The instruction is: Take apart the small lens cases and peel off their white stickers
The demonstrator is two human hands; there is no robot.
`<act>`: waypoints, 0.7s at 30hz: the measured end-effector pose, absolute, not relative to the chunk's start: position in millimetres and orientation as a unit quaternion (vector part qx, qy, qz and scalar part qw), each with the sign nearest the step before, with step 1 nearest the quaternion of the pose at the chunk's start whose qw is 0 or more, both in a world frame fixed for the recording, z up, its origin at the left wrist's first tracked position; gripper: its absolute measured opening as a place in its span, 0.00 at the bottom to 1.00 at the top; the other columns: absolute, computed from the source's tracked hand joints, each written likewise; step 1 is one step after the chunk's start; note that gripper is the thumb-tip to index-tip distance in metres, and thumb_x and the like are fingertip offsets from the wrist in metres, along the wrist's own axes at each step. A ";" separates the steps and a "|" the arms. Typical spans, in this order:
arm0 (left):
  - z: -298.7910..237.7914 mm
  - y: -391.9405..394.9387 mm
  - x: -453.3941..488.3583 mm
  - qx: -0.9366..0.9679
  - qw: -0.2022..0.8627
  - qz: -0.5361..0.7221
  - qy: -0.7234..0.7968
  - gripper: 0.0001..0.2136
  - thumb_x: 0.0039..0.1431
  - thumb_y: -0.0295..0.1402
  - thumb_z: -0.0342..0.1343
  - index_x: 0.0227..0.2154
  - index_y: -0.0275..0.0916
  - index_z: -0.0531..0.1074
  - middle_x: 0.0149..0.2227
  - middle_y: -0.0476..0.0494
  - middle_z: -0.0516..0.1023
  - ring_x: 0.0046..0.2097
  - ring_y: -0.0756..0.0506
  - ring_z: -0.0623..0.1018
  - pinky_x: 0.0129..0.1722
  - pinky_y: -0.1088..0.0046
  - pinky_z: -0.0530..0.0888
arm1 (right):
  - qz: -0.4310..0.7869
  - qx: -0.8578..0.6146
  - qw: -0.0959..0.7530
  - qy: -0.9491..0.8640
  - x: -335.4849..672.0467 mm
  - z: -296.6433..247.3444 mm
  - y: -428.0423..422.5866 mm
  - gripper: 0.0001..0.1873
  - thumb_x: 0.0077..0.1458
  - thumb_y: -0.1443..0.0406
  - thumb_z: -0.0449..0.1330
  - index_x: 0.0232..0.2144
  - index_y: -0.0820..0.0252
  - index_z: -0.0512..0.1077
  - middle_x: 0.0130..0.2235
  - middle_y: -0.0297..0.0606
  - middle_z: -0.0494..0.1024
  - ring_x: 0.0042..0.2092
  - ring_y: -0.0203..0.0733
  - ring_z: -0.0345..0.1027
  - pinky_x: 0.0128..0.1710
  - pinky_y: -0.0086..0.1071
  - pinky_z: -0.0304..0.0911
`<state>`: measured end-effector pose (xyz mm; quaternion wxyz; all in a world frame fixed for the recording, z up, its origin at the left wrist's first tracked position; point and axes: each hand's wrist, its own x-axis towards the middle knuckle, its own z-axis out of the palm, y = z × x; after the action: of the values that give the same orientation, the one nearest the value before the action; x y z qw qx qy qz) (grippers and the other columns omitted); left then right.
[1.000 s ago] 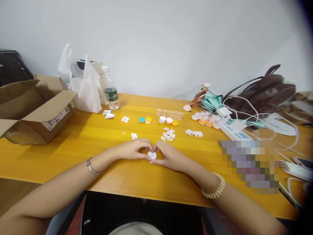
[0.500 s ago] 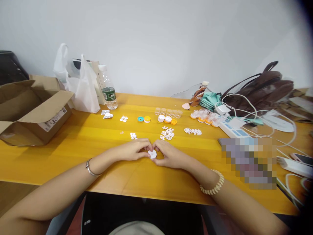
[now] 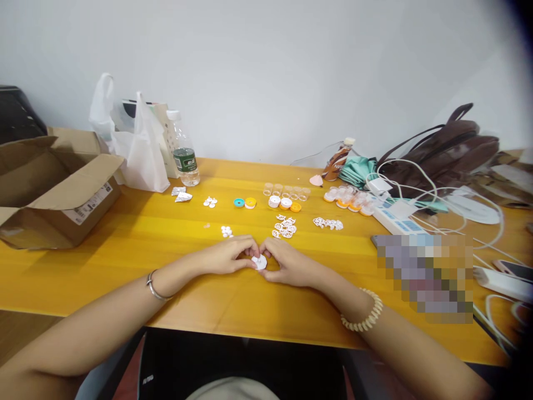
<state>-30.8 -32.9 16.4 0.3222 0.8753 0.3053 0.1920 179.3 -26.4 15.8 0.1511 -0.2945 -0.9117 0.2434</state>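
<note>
Both hands rest on the yellow table and meet at a small white round piece. My left hand pinches its left edge with curled fingers. My right hand pinches its right edge the same way. Just beyond the hands lies a heap of white lacy discs and a small cluster of white pieces. Farther back sit a teal ring, a yellow ring, and white and orange caps by clear little cups.
An open cardboard box stands at the left, with white plastic bags and a water bottle behind it. A power strip with cables, a brown bag and a green cloth crowd the right.
The hands stay together on the white piece, with only slight finger movement. The view has shifted a little, so everything sits slightly lower left than a second ago.
</note>
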 end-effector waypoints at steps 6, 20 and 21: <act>16.8 -33.7 -30.3 0.873 0.321 0.192 0.312 0.08 0.57 0.34 0.53 0.38 0.36 0.66 0.36 0.45 0.71 0.37 0.49 0.70 0.37 0.74 0.66 | 0.246 -0.292 0.151 -0.912 179.3 16.3 -26.0 0.10 0.46 0.68 0.58 0.34 0.59 0.63 0.34 0.35 0.67 0.35 0.38 0.59 0.36 0.31 0.56; 15.7 -32.9 -29.0 0.863 0.334 0.207 0.317 0.04 0.59 0.31 0.50 0.35 0.36 0.66 0.34 0.46 0.71 0.35 0.50 0.69 0.36 0.75 0.67 | 0.239 -0.288 0.158 -0.914 179.4 14.6 -24.5 0.08 0.47 0.67 0.58 0.32 0.59 0.62 0.32 0.34 0.66 0.33 0.37 0.58 0.33 0.30 0.56; 15.3 -33.2 -28.6 0.862 0.335 0.208 0.319 0.04 0.59 0.31 0.50 0.34 0.36 0.66 0.34 0.46 0.71 0.34 0.51 0.69 0.36 0.75 0.67 | 0.237 -0.289 0.158 -0.914 179.4 14.8 -24.5 0.08 0.47 0.67 0.58 0.32 0.59 0.62 0.32 0.34 0.66 0.33 0.37 0.58 0.33 0.30 0.56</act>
<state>-28.6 -33.2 15.3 0.3353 0.8619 0.3186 0.2080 179.4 -24.5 14.8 0.1579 -0.2890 -0.9139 0.2374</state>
